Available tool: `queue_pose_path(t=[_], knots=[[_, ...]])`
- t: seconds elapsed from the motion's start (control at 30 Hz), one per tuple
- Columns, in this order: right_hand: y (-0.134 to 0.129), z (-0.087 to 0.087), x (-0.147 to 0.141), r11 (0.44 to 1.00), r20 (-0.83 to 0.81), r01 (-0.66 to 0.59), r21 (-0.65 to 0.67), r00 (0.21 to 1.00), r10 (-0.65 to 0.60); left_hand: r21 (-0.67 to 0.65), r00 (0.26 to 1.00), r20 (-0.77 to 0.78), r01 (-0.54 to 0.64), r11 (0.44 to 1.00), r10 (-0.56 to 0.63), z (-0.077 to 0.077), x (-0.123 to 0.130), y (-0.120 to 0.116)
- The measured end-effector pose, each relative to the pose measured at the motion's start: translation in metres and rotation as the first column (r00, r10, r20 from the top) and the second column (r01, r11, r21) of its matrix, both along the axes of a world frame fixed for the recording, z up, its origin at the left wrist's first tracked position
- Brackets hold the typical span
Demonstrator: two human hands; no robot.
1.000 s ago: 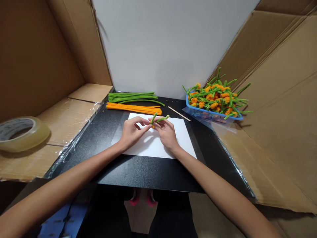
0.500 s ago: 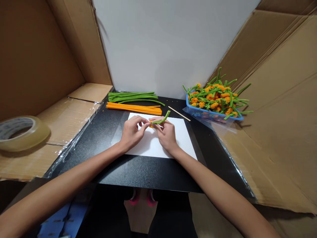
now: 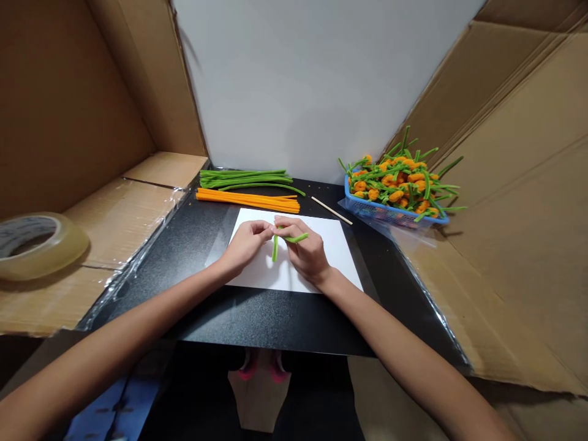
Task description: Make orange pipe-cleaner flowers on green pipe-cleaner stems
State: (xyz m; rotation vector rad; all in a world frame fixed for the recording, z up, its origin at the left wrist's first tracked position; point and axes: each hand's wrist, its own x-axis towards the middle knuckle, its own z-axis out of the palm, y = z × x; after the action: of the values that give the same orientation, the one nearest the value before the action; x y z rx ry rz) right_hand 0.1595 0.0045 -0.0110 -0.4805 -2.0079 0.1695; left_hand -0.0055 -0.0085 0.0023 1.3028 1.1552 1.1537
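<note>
Above a white sheet (image 3: 257, 277), my left hand (image 3: 248, 244) and my right hand (image 3: 307, 252) meet at the fingertips, both closed on one small piece with green pipe cleaner ends (image 3: 275, 248). One green end hangs down between the hands; another points right across my right fingers. The orange part of this piece is mostly hidden by the fingers. Behind the sheet lie a bundle of green pipe cleaners (image 3: 243, 179) and a bundle of orange ones (image 3: 248, 200).
A thin wooden stick (image 3: 331, 211) lies behind the sheet. At the right stands a blue basket (image 3: 395, 214) heaped with orange and green pieces. A tape roll (image 3: 68, 245) rests on cardboard at the left. Cardboard walls flank the black table (image 3: 220, 318).
The green piece has been turned: one end now hangs down and another points right, where one end pointed up before. My right fingers have closed further over the orange part.
</note>
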Motion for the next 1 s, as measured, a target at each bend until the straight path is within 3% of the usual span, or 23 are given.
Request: queue_pose_path(t=[0.2, 0.33, 0.43, 0.6, 0.73, 1.0], knots=[[-0.003, 0.002, -0.005, 0.974, -0.125, -0.018, -0.225, 0.992, -0.011, 0.205, 0.961, -0.195, -0.157, 0.966, 0.197, -0.005, 0.005, -0.006], [-0.001, 0.004, -0.006, 0.862, -0.216, -0.046, -0.505, 0.974, -0.075, 0.230, 0.985, -0.014, -0.163, 0.959, 0.170, -0.011, 0.006, -0.003], [0.002, 0.005, -0.003, 0.810, -0.235, -0.081, -0.581, 0.969, -0.072, 0.162, 0.989, 0.107, -0.119, 0.980, 0.103, -0.011, 0.005, 0.000], [0.003, 0.009, 0.002, 0.861, -0.220, -0.040, -0.507, 0.972, -0.085, -0.033, 0.961, 0.278, 0.022, 0.999, -0.012, -0.008, 0.004, 0.002], [0.003, 0.011, 0.004, 0.920, -0.173, 0.074, -0.384, 0.973, -0.151, -0.094, 0.892, 0.449, 0.113, 0.989, -0.060, -0.007, 0.007, 0.001], [0.010, 0.013, 0.011, 0.973, 0.101, 0.208, -0.099, 0.975, -0.198, -0.140, 0.811, 0.580, 0.011, 0.990, 0.073, -0.010, 0.012, 0.001]])
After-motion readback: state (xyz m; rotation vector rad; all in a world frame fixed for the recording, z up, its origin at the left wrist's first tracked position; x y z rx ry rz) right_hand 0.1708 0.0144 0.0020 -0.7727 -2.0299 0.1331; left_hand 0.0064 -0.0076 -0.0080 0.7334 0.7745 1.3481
